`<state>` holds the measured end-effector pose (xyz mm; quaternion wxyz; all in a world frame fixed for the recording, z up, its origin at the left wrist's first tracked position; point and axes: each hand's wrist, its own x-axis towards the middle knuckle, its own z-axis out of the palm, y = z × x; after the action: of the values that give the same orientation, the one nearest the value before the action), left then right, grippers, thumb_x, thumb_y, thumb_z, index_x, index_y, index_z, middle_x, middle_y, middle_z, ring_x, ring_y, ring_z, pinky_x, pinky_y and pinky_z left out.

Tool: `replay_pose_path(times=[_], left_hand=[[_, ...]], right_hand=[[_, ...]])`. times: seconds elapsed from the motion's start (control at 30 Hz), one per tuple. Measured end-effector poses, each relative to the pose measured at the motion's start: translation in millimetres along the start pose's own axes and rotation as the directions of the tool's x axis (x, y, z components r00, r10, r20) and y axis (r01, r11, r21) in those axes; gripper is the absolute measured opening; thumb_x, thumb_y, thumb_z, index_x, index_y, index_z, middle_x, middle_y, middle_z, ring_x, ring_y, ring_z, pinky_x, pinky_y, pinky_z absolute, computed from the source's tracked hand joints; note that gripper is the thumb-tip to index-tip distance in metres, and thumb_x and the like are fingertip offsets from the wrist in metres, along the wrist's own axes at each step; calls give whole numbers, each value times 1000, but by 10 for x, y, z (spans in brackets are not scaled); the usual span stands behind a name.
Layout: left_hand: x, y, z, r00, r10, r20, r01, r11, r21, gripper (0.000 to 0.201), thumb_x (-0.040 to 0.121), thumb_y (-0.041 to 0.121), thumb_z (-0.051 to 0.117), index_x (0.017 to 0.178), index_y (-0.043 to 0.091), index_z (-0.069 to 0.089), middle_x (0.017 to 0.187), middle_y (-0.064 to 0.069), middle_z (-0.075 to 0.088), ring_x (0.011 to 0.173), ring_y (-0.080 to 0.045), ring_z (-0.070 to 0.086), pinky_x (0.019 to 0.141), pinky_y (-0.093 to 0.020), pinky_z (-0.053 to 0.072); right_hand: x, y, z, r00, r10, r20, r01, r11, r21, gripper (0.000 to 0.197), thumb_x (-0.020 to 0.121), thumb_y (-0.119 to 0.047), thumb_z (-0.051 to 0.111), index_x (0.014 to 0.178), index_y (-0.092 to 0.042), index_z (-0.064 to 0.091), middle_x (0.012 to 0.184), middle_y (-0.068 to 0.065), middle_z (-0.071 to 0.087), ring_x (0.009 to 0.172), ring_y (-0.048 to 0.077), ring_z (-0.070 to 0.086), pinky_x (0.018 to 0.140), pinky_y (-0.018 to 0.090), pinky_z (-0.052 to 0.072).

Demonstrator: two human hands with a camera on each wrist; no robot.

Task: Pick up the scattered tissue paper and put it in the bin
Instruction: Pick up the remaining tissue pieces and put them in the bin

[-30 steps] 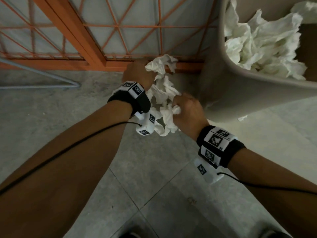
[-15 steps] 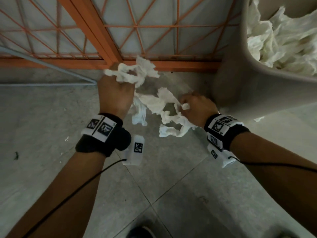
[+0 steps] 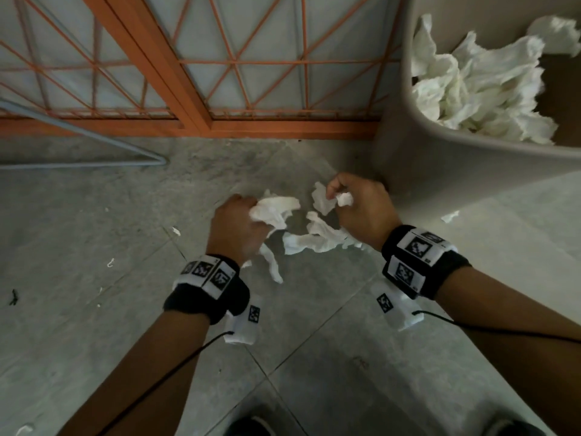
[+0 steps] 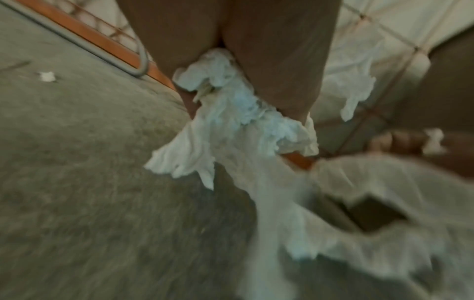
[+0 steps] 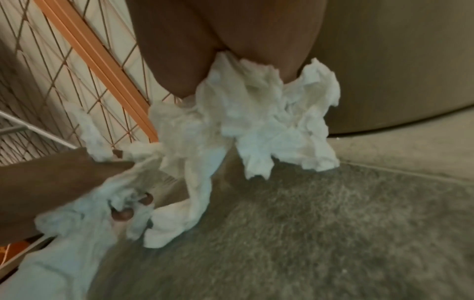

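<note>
Your hands have dropped back toward the floor and parted. L hand (image 3: 234, 226) fingers curl round a tissue (image 3: 273, 212) wad, R hand (image 3: 361, 209) pinches more. Nothing's reached the bin (image 3: 405, 146) this round; lift both loads in next.

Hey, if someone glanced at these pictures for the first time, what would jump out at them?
First, the two hands low over the grey floor, the left hand and right hand each gripping crumpled white tissue paper that trails between them. Next, the beige bin at the upper right, already holding a heap of tissue. Behind runs an orange metal grille.
</note>
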<state>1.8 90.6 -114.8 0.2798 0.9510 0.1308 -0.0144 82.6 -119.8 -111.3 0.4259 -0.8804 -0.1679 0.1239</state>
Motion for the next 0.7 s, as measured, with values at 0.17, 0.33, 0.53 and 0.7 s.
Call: replay_pose_path(times=[0.17, 0.33, 0.53, 0.7], left_hand=[[-61, 33, -378, 943, -205, -261, 100, 926, -365, 24, 66, 34, 69, 82, 19, 58, 76, 2, 64, 76, -20, 63, 68, -25, 46], [-296, 209, -418, 965, -76, -249, -34, 912, -410, 22, 75, 19, 61, 97, 17, 58, 87, 5, 69, 83, -15, 66, 77, -37, 55], [-688, 619, 49, 976, 32, 215, 79, 869, -489, 69, 70, 26, 85, 127, 34, 49, 105, 11, 69, 92, 1, 66, 78, -17, 53], [-670, 736, 213, 977, 22, 214, 76, 894, -442, 37, 69, 40, 59, 96, 15, 65, 94, -7, 71, 89, -22, 68, 83, -44, 55]], right_hand=[[-123, -177, -52, 990, 142, -6, -139, 974, 178, 20, 79, -7, 54, 73, -18, 70, 70, 2, 72, 59, 16, 65, 63, 27, 52], [-249, -242, -99, 967, 236, 93, -251, 940, 233, 27, 76, -31, 73, 63, -12, 60, 56, -2, 60, 50, 6, 53, 51, 20, 44], [-366, -271, -127, 983, 129, 130, -177, 854, 489, 43, 73, 13, 58, 55, -20, 37, 50, -14, 34, 47, 0, 31, 47, 17, 29], [-498, -394, -192, 989, 37, 140, -111, 819, 563, 32, 65, 4, 56, 58, -21, 37, 68, -1, 41, 61, 10, 39, 56, 24, 34]])
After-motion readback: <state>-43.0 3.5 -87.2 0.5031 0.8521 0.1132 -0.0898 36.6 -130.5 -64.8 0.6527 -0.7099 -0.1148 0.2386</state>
